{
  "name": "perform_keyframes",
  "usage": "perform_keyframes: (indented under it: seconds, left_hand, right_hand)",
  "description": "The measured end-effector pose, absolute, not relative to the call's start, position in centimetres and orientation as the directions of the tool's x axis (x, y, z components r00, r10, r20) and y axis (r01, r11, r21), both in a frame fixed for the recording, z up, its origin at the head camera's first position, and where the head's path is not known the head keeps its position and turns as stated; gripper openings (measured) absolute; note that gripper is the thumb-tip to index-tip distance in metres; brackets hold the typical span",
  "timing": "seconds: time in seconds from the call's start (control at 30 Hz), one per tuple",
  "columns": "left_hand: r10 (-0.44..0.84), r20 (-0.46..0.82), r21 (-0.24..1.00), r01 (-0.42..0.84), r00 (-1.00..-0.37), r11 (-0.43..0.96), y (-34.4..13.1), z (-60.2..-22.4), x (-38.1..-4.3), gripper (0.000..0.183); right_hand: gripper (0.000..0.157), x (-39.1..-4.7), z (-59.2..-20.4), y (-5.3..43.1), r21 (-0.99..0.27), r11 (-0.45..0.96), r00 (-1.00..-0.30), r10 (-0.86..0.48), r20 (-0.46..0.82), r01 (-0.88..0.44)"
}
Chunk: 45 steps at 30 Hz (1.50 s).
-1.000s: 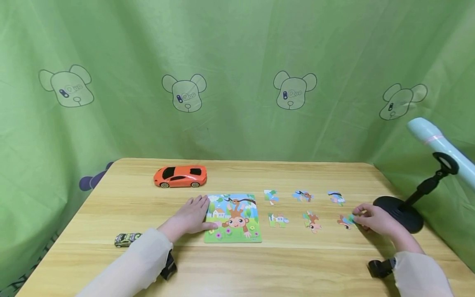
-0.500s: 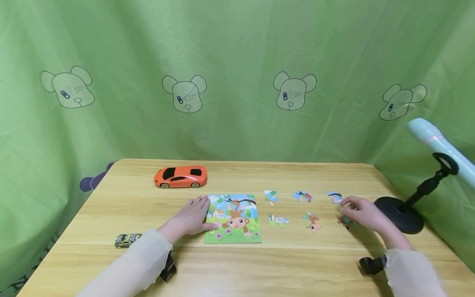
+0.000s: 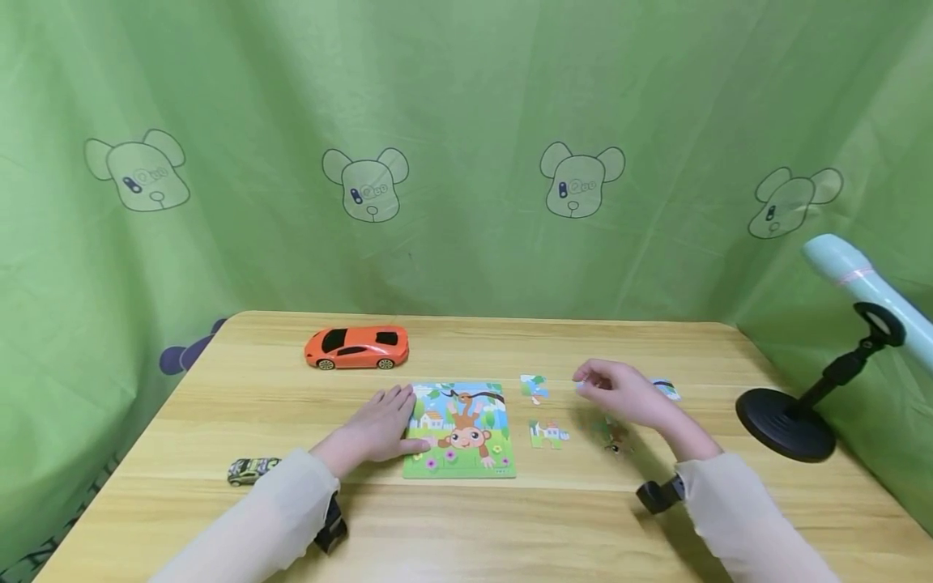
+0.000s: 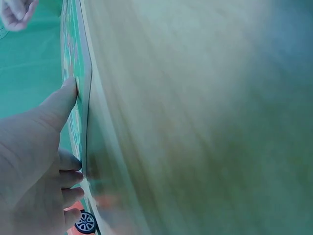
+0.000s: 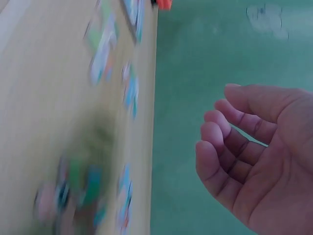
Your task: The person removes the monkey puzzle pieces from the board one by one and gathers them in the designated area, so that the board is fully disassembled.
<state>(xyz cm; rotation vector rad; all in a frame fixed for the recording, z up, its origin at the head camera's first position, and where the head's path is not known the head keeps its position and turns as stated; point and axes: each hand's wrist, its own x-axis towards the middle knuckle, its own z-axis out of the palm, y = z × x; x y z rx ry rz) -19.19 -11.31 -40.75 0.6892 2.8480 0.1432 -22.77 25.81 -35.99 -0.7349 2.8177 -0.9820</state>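
My left hand (image 3: 379,424) lies at the left side of a square monkey jigsaw puzzle (image 3: 466,453). Its thumb (image 4: 64,100) presses on the picture, and the other fingers extend along the edge. Right of the puzzle, several loose jigsaw pieces lie in two rows, among them a tree piece (image 3: 534,385), a house piece (image 3: 545,435) and a branch piece (image 3: 666,389). My right hand (image 3: 615,391) is raised over them, fingers loosely curled, nothing between them in the right wrist view. It largely covers the upper middle piece; the forearm hides the lower right one.
An orange toy car (image 3: 357,348) stands behind the puzzle to the left. A small patterned toy car (image 3: 251,470) is beside the left sleeve. At the right edge, a black stand (image 3: 786,425) carries a light-blue microphone (image 3: 867,279). A green curtain hangs behind the table.
My right hand has left the lower right jigsaw piece, risen and swung left over the pieces. My left hand has stayed on the puzzle.
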Motion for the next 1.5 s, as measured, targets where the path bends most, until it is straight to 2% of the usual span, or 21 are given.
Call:
perform_keyframes:
  seconds: [0.33,0.77,0.93,1.3,1.5]
  left_hand:
    - [0.465,-0.077,0.119,0.455,-0.882,0.883,-11.2,-41.0,-18.7,0.085]
    - [0.477,-0.037,0.22,0.458,-0.878,0.861,-11.6,-41.3,-18.7,0.08]
    - [0.499,-0.052,0.225,0.476,-0.865,0.85,-12.0,-41.3,-18.6,0.083]
    - [0.539,-0.157,0.254,0.493,-0.828,0.832,-12.5,-41.1,-18.2,0.112]
    - [0.544,-0.175,0.244,0.499,-0.82,0.831,-12.5,-41.0,-18.3,0.115]
  right_hand:
    - [0.011,-22.6,-35.5,18.7,-0.633,0.571,-0.783,-0.616,0.09,-0.522]
    - [0.009,-21.1,-37.7,12.3,-0.638,0.492,-0.631,-0.776,-0.011,-0.593]
    - [0.009,-21.0,-38.3,10.9,-0.637,0.491,-0.614,-0.789,-0.036,-0.594]
    - [0.021,-20.9,-39.8,9.0,-0.637,0.466,-0.552,-0.83,-0.075,-0.615]
    - [0.031,-20.9,-40.1,8.4,-0.602,0.505,-0.568,-0.817,-0.101,-0.618]
